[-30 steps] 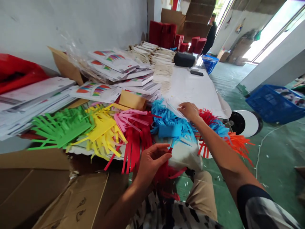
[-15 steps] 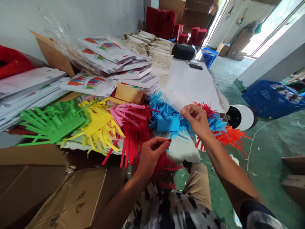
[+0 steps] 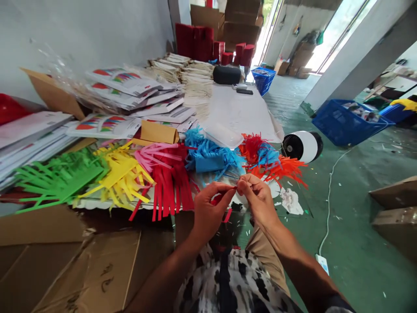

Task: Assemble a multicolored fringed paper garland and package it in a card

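My left hand [image 3: 211, 211] is closed in a pinch on a red paper tassel [image 3: 227, 215], most of it hidden behind the fingers. My right hand [image 3: 259, 202] meets it fingertip to fingertip at the tassel's tip. Its thumb and fingers are pressed together, and what they hold is too small to make out. Fringed paper bundles lie along the table edge beyond: green [image 3: 70, 176], yellow [image 3: 122, 171], pink [image 3: 153, 154], red [image 3: 172, 187], blue [image 3: 211, 163] and orange [image 3: 283, 168].
A clear plastic tray [image 3: 224, 134] sits behind the blue bundle. Printed packets [image 3: 130, 82] are stacked at the back left. An open cardboard box [image 3: 97, 269] stands at lower left. A white fan [image 3: 302, 147] and blue crates [image 3: 345, 130] are on the right.
My right hand has come down from the plastic tray to my left hand, and their fingertips now meet. The view has shifted, so the table appears further left.
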### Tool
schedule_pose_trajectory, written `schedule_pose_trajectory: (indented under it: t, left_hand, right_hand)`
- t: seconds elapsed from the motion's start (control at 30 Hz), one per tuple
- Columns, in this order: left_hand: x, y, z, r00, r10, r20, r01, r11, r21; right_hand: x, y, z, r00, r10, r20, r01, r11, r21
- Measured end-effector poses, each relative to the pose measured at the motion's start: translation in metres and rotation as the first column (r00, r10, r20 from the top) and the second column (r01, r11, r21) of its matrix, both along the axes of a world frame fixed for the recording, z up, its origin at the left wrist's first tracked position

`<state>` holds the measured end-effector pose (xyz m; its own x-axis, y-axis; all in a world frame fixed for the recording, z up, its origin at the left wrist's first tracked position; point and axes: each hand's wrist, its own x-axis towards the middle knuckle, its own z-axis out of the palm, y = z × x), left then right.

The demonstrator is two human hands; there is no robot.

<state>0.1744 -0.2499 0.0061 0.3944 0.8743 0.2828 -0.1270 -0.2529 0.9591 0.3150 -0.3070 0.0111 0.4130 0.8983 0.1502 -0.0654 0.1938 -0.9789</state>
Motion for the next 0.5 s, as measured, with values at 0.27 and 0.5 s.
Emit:
schedule_pose_trajectory:
  t: [0.27, 0.5]
  left_hand:
    - [0.003, -0.02, 0.009, 0.999, -0.044, -0.03, 0.042, 0.996, -0.076]
    - [-0.003, -0.023, 0.008, 0.998, -0.05, -0.033, 0.048, 0.997, -0.068]
  right_hand:
    - [-0.001, -0.024, -0.002, 0.995, -0.092, 0.029, 0.091, 0.995, 0.037]
    - [-0.002, -0.033, -0.003, 0.972, -0.091, 0.215, 0.085, 0.996, 0.036]
